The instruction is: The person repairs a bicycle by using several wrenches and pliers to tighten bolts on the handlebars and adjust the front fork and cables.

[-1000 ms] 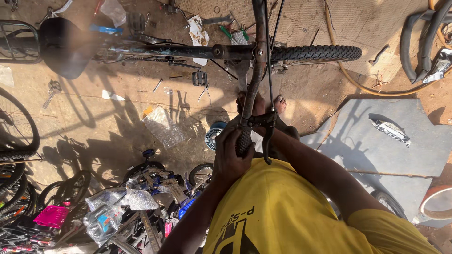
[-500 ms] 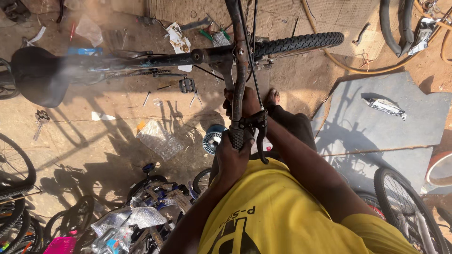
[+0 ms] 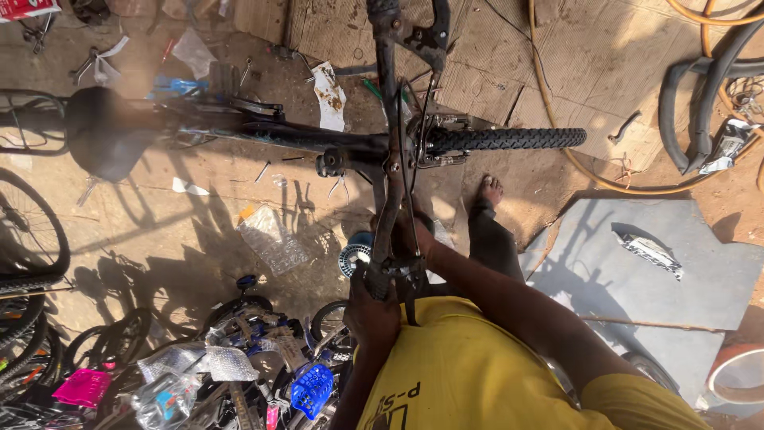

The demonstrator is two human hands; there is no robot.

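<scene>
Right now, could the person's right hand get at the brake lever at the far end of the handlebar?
Probably yes. The right hand already rests on the handlebar, and the brake lever sits further along the same bar with nothing between them; it would need a long stretch forward.

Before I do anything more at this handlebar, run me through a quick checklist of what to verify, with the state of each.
1. Left hand gripping the near end of the rusty handlebar: ok, fingers wrapped round it.
2. Right hand on the bar further up: ok that it touches the bar; how firmly it grips, cannot tell.
3. Brake lever at the far end present: ok; whether it is tight, cannot tell.
4. Cables running along the bar free of the hands: cannot tell, they pass close to the fingers.
5. Front tyre on the ground: cannot tell.
6. Bare foot apart from the tyre: ok, though close.
</scene>
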